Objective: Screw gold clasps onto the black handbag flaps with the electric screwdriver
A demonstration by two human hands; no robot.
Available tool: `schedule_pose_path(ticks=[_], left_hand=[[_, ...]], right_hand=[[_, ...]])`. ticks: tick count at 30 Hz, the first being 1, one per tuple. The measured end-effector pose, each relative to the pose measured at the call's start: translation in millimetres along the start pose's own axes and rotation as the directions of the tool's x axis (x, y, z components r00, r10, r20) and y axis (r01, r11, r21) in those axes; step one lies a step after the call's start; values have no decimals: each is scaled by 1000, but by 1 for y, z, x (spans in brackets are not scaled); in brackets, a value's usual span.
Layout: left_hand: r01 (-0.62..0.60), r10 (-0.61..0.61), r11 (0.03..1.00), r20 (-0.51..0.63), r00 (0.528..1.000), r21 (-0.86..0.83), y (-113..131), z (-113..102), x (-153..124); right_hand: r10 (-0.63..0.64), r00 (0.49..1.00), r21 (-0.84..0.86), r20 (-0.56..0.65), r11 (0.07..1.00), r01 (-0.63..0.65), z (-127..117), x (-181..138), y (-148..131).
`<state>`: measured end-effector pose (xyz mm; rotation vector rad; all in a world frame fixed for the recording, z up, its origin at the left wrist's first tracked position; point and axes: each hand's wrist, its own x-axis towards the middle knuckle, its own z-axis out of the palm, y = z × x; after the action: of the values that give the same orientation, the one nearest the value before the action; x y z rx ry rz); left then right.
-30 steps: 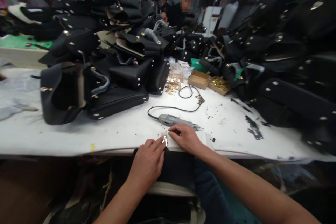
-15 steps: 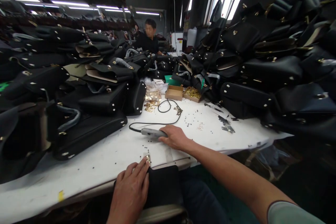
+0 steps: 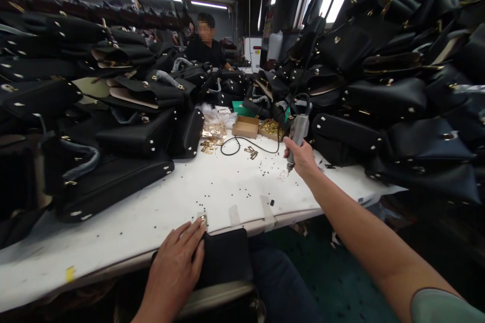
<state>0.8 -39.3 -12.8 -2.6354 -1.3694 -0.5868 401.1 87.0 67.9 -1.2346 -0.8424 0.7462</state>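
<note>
My right hand (image 3: 301,155) is closed around a grey electric screwdriver (image 3: 299,131). The tool stands almost upright, bit down, over a small cluster of screws (image 3: 282,176) on the white table; whether the bit touches one I cannot tell. My left hand (image 3: 176,257) lies flat with its fingers stretched out at the table's front edge. Its fingertips rest on a small gold metal plate (image 3: 203,220), partly covering it. Beside that hand, a black bag (image 3: 227,255) sits at the edge, over my lap.
Black bags (image 3: 136,136) are heaped on the left, and more bags (image 3: 348,141) on the right. An open cardboard box (image 3: 245,127), a box of gold parts (image 3: 271,127) and loose gold plates (image 3: 250,152) lie ahead. The screwdriver's cord (image 3: 231,154) loops across the white tabletop (image 3: 223,181). A co-worker (image 3: 206,45) is behind.
My right hand has moved right and away from me with the screwdriver, which has turned from lying sideways to upright, bit down. My left hand stays on the gold plate. The view has shifted slightly.
</note>
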Motion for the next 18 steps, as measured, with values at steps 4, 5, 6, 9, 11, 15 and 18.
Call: schedule_pose_path(ticks=[4, 5, 6, 9, 11, 15, 18], left_hand=[[5, -5, 1000, 15, 1000, -5, 0, 0, 1], [0, 0, 1000, 14, 1000, -2, 0, 0, 1], [-7, 7, 1000, 13, 1000, 1, 0, -1, 1], [-17, 17, 1000, 16, 1000, -1, 0, -2, 2], [-13, 13, 1000, 20, 1000, -4, 0, -2, 3], [-16, 16, 1000, 28, 999, -12, 0, -3, 3], [-10, 10, 1000, 24, 1000, -12, 0, -3, 3]], right_hand=[[-26, 997, -81, -68, 997, 21, -8, 0, 20], [-31, 996, -104, -83, 994, 22, -9, -1, 25], [-38, 994, -124, -100, 992, 25, -11, -1, 29], [-61, 990, -166, -128, 985, 40, -15, -1, 37], [-67, 989, -185, -132, 982, 42, -17, 0, 40], [-58, 986, -206, -154, 978, 25, -18, 2, 46], [-52, 984, -202, -172, 979, 17, -18, 3, 49]])
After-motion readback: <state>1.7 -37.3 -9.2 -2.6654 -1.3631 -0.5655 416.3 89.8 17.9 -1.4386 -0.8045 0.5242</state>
